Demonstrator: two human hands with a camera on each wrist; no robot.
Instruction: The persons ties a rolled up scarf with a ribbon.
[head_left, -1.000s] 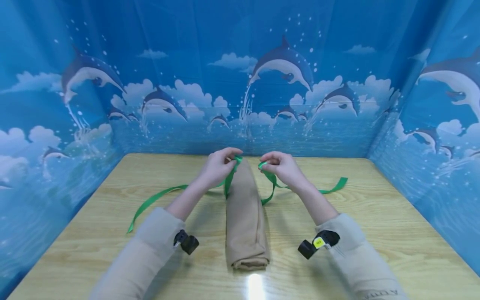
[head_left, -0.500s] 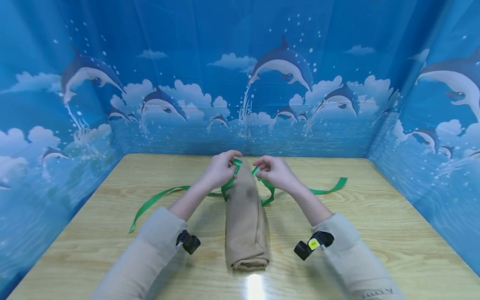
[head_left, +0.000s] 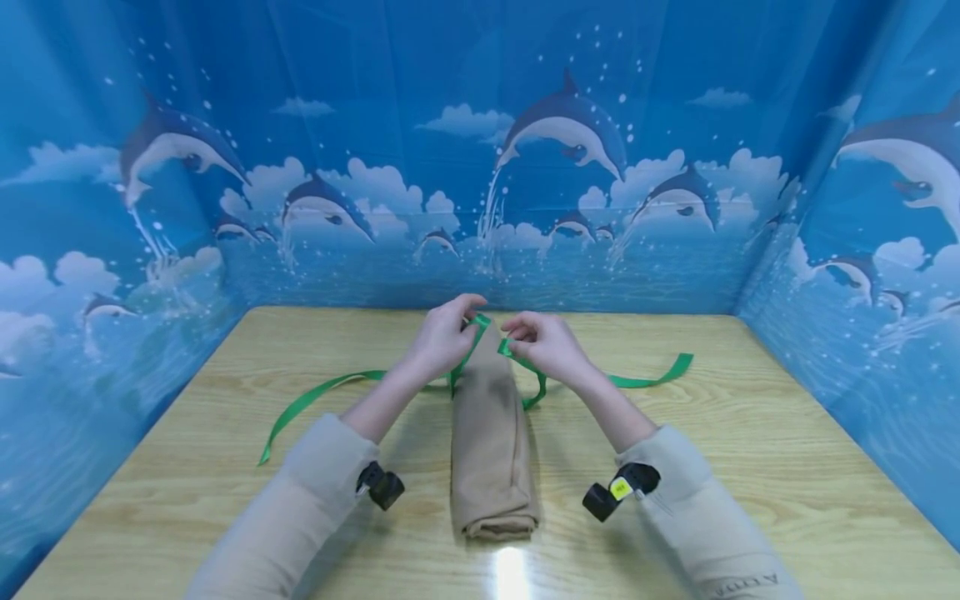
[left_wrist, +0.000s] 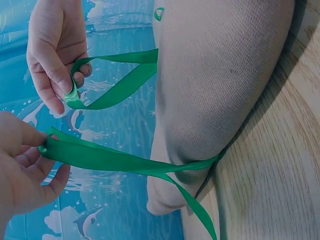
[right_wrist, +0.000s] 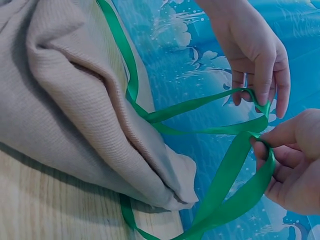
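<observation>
A beige cloth roll [head_left: 491, 458] lies lengthwise on the wooden table, with a green ribbon [head_left: 300, 402] around its far part. My left hand [head_left: 442, 340] pinches a folded loop of the ribbon between thumb and fingers, above the roll's far left side. Opposite it, my right hand [head_left: 553, 346] pinches a second ribbon loop [right_wrist: 232, 190]. The two loops are close together but apart in the head view; in the right wrist view they overlap. Loose ribbon tails stretch out on both sides. Where the ribbon passes beneath the roll is hidden.
The wooden table [head_left: 750, 467] ends at a blue curtain [head_left: 360, 275] printed with dolphins, which also rises along both sides. Small black wrist cameras [head_left: 380, 485] sit on both sleeves. A bright reflection shows near the table's front.
My right hand has moved left with its ribbon loop, narrowing the gap between the hands. My left hand has shifted only slightly. The cloth roll stays put.
</observation>
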